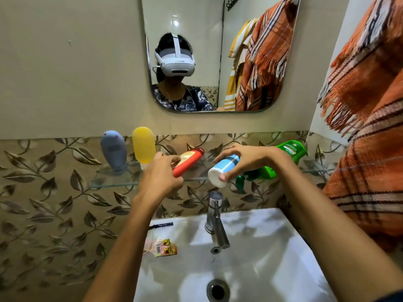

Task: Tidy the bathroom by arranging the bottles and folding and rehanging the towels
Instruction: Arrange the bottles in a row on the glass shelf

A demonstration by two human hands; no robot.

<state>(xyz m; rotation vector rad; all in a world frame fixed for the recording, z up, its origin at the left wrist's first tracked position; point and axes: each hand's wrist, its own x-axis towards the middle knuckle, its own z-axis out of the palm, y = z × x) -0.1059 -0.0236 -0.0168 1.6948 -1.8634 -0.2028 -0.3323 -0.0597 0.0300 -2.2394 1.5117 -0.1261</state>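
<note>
Left hand grips tilted red bottle; right hand grips blue bottle, apparently base-toward-camera, above glass shelf.

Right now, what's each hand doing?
Left hand: grips the red bottle.
Right hand: grips the blue-and-white bottle.

Glass wall shelf above white ceramic basin: grey tube and yellow tube upright at its left end; red tube, tilted, gripped by left hand; blue-and-white bottle, tilted, gripped by right hand; green bottle lying at its right end; orange striped towel hanging further right.
</note>
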